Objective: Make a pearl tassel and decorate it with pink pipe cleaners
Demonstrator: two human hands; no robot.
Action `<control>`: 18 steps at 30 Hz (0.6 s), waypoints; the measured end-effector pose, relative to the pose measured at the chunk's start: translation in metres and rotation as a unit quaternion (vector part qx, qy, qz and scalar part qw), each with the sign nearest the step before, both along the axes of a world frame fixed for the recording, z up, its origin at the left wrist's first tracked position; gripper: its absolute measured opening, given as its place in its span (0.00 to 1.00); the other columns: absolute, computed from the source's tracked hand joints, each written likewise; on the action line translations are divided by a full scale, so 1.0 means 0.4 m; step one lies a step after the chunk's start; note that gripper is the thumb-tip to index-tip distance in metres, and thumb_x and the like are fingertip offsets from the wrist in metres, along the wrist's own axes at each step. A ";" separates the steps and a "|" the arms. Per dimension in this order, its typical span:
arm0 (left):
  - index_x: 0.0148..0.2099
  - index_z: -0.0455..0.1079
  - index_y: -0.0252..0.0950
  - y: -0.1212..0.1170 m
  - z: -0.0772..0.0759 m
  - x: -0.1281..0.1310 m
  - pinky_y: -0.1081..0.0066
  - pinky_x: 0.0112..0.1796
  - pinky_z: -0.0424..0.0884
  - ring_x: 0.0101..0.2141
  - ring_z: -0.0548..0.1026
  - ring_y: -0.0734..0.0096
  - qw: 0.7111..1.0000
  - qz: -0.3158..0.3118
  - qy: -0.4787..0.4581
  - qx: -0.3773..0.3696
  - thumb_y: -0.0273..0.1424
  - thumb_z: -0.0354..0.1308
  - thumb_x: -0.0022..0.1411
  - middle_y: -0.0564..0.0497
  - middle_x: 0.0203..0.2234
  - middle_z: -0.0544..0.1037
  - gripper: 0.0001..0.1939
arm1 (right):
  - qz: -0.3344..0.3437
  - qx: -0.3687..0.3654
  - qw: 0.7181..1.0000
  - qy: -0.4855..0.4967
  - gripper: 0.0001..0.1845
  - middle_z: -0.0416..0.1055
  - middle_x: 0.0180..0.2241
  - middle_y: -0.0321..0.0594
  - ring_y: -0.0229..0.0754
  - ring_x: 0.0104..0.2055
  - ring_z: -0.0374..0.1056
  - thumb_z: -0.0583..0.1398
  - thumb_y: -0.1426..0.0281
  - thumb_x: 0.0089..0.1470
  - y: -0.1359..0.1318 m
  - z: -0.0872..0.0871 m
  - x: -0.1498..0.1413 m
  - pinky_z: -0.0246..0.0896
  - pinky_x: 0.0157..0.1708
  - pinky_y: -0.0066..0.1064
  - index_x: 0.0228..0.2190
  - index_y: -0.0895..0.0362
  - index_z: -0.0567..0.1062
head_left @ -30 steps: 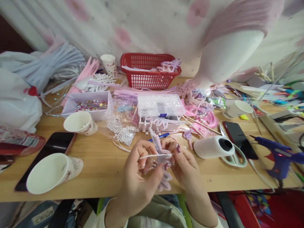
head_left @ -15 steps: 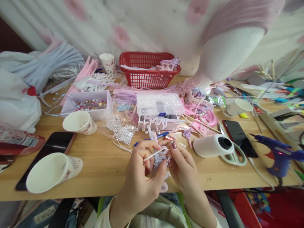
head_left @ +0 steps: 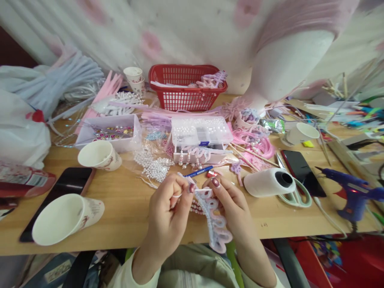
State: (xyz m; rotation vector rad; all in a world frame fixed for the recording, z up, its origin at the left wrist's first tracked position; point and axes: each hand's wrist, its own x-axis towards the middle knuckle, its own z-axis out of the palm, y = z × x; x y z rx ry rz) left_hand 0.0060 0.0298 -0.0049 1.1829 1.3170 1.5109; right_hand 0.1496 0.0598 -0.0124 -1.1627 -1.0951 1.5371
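Above the table's front edge, my left hand (head_left: 171, 210) is closed, thumb pinched against the forefinger on a white cord (head_left: 201, 189). The cord runs taut to the other hand, and a bit of white strand shows at the curled fingers. My right hand (head_left: 232, 204) pinches the top of a scalloped fuzzy pipe-cleaner trim (head_left: 211, 222), pale blue and pink with loops along its right edge. Its lower end hangs free. Rows of pink and white beads (head_left: 197, 207) show behind it between the hands; whether they join the trim I cannot tell.
Ahead lie a blue pen (head_left: 199, 172), loose pearl beads (head_left: 154, 165) and a clear bead box (head_left: 201, 132), with a red basket (head_left: 187, 98) behind. At right are a thread spool (head_left: 264, 183), scissors (head_left: 300, 198), a phone (head_left: 304, 173) and a glue gun (head_left: 349, 192). Paper cups (head_left: 67, 219) stand left.
My hands have moved slightly apart, drawing the cord straight between them. The trim, bunched between the fingers before, now hangs down with its loops and beads in sight.
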 end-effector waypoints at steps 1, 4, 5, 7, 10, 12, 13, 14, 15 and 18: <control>0.27 0.57 0.39 0.002 -0.005 -0.002 0.74 0.22 0.53 0.19 0.55 0.78 1.000 0.009 0.003 -0.009 0.31 0.60 0.69 0.60 0.20 0.59 0.19 | 0.005 -0.004 1.000 -0.011 0.26 0.58 0.21 0.30 0.33 0.22 0.51 0.64 0.48 0.59 0.000 0.000 0.000 0.49 0.20 0.24 0.23 0.55 0.69; 0.23 0.54 0.39 0.006 -0.019 -0.004 0.73 0.20 0.51 0.19 0.52 0.77 0.996 0.023 -0.071 -0.051 0.36 0.57 0.72 0.61 0.17 0.52 0.24 | 0.025 0.003 1.000 -0.011 0.27 0.53 0.21 0.28 0.33 0.22 0.46 0.63 0.48 0.61 -0.001 -0.003 -0.002 0.44 0.19 0.25 0.23 0.54 0.65; 0.23 0.54 0.40 0.006 -0.022 -0.004 0.73 0.20 0.51 0.18 0.52 0.77 0.992 0.026 -0.104 -0.062 0.38 0.57 0.71 0.61 0.16 0.53 0.25 | 0.031 0.009 0.999 -0.005 0.27 0.52 0.21 0.28 0.33 0.22 0.45 0.62 0.49 0.62 -0.002 -0.004 -0.003 0.42 0.19 0.26 0.23 0.54 0.64; 0.22 0.53 0.40 0.008 -0.024 -0.003 0.74 0.19 0.51 0.17 0.51 0.78 0.984 0.034 -0.160 -0.073 0.41 0.59 0.70 0.61 0.15 0.51 0.27 | 0.037 0.009 0.999 0.010 0.27 0.50 0.21 0.27 0.32 0.22 0.42 0.62 0.49 0.62 -0.003 -0.003 -0.006 0.39 0.19 0.26 0.23 0.54 0.64; 0.22 0.50 0.41 0.011 -0.018 -0.001 0.74 0.17 0.48 0.16 0.47 0.79 0.972 0.036 -0.211 -0.101 0.40 0.61 0.68 0.63 0.14 0.48 0.28 | 0.044 -0.055 0.995 0.066 0.30 0.46 0.19 0.25 0.30 0.20 0.37 0.67 0.47 0.55 0.001 0.004 -0.008 0.34 0.17 0.25 0.21 0.54 0.61; 0.22 0.48 0.41 0.011 -0.013 0.000 0.74 0.17 0.46 0.16 0.45 0.79 0.973 0.019 -0.205 -0.108 0.38 0.58 0.69 0.63 0.14 0.47 0.27 | 0.045 -0.117 0.985 0.114 0.32 0.43 0.17 0.22 0.28 0.19 0.34 0.71 0.47 0.49 0.007 0.015 -0.007 0.30 0.16 0.23 0.20 0.53 0.60; 0.22 0.48 0.41 0.009 -0.011 0.000 0.74 0.17 0.46 0.16 0.46 0.79 0.979 0.012 -0.177 -0.101 0.37 0.57 0.70 0.63 0.14 0.48 0.26 | 0.043 -0.142 0.979 0.138 0.33 0.41 0.16 0.21 0.27 0.18 0.32 0.72 0.48 0.47 0.010 0.021 -0.005 0.28 0.15 0.22 0.19 0.54 0.60; 0.23 0.47 0.41 0.007 -0.010 -0.001 0.73 0.18 0.47 0.16 0.47 0.78 0.988 0.007 -0.132 -0.082 0.34 0.55 0.71 0.62 0.14 0.48 0.25 | 0.037 -0.159 0.973 0.162 0.32 0.40 0.16 0.20 0.26 0.17 0.31 0.74 0.49 0.45 0.014 0.028 -0.003 0.27 0.14 0.21 0.19 0.54 0.61; 0.23 0.47 0.40 0.004 -0.008 -0.001 0.73 0.19 0.48 0.16 0.49 0.78 0.996 0.004 -0.072 -0.051 0.31 0.53 0.71 0.61 0.15 0.49 0.25 | 0.027 -0.173 0.967 0.187 0.31 0.39 0.16 0.19 0.25 0.17 0.30 0.75 0.51 0.43 0.017 0.035 0.000 0.26 0.14 0.20 0.18 0.55 0.63; 0.25 0.48 0.39 -0.003 -0.008 0.002 0.72 0.21 0.50 0.17 0.54 0.78 0.987 -0.017 0.134 0.093 0.19 0.51 0.66 0.60 0.16 0.52 0.20 | 0.003 -0.229 0.938 0.261 0.26 0.41 0.16 0.18 0.25 0.18 0.30 0.79 0.57 0.38 0.020 0.053 0.006 0.27 0.13 0.19 0.21 0.58 0.71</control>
